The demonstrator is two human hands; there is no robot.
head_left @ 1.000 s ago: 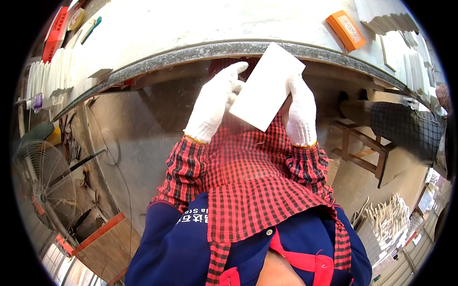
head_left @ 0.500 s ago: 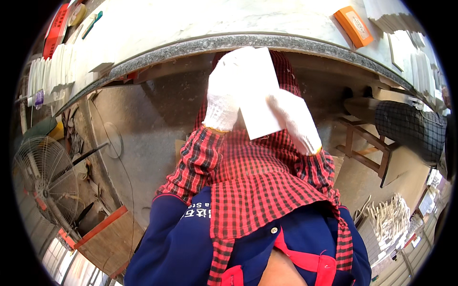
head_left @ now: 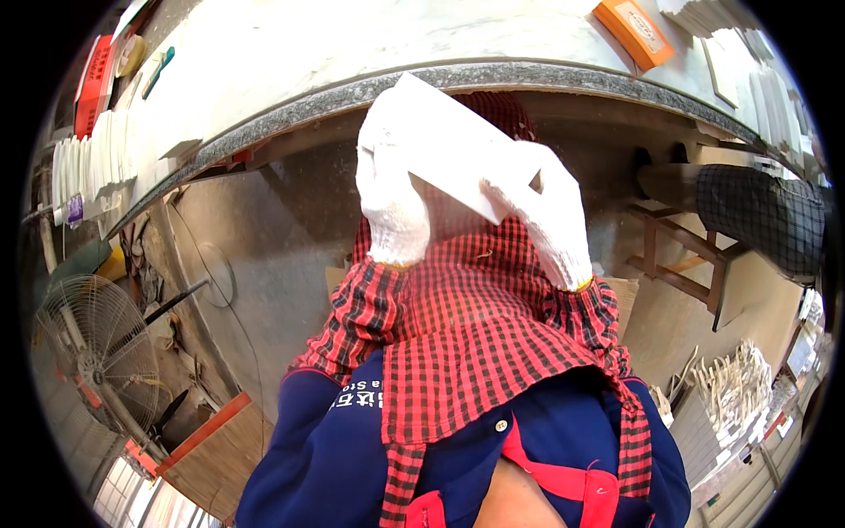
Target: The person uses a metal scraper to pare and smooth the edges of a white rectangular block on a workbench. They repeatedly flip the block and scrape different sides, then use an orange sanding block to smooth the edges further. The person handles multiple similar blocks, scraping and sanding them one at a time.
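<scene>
A thin white rectangular tile (head_left: pixel 453 132) is held between my two hands in front of the table's near edge. It lies slantwise, its upper corner toward the table and its lower right end over my lap. White knit gloves cover both hands. My left hand (head_left: pixel 387 180) grips the tile's left end, with most of its fingers lost in the white glare. My right hand (head_left: pixel 541 198) has its fingers and thumb closed on the other end, and a small gap shows between them. Glove and tile are hard to tell apart where they overlap.
The pale marble-patterned table (head_left: pixel 352 53) has a grey speckled edge (head_left: pixel 290 110). On it are an orange box (head_left: pixel 635 33), a green-handled tool (head_left: pixel 158 72), stacks of white tiles (head_left: pixel 114 150) and a red box (head_left: pixel 92 86). A fan (head_left: pixel 97 352) stands left; a person (head_left: pixel 757 220) sits on a wooden stool (head_left: pixel 682 246) right.
The tile has turned from nearly upright to slanting, its lower end swinging right and up. My left hand has shifted slightly left, and my right hand has changed its grip on the tile.
</scene>
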